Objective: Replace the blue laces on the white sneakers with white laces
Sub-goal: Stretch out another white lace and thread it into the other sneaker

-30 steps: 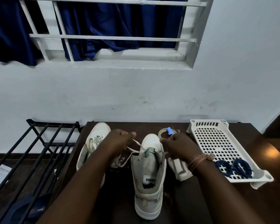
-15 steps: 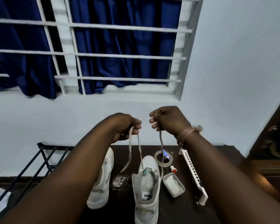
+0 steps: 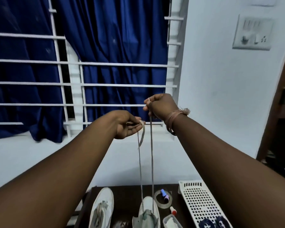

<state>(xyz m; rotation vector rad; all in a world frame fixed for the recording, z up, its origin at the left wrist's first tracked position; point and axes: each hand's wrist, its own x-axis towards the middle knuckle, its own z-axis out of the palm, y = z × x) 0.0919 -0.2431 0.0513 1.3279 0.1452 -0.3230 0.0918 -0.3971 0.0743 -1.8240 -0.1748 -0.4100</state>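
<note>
**White lace drawn up taut from the near sneaker**

Nearest, on the dark wooden table (image 3: 127,193): a white low-top sneaker (image 3: 148,213) at centre, toe pointing away, with two strands of flat white lace (image 3: 152,162) rising straight out of its eyelets. Just left of it, a second white sneaker (image 3: 101,206), already threaded with pale lacing. To the right, a white perforated plastic tray (image 3: 199,203) holding two coiled blue laces (image 3: 214,223) at its near end. Between tray and centre sneaker, a clear tape roll (image 3: 162,205) ringing a small blue-capped object, a tiny red-tipped white bottle (image 3: 173,210) and a small white rectangular container (image 3: 171,221).

Higher and farther, both arms stretched forward. Left hand (image 3: 128,127) palm up, fingers loosely curled, pinching one lace strand, its free end dangling below. Right hand (image 3: 161,106) raised higher, clenched round the other strand, lace tip poking out above the fist; pinkish thread band at the wrist.

Farthest back, a white-barred window (image 3: 82,63) with dark blue curtain (image 3: 115,38), and a white wall switch plate (image 3: 252,32) at right.
</note>
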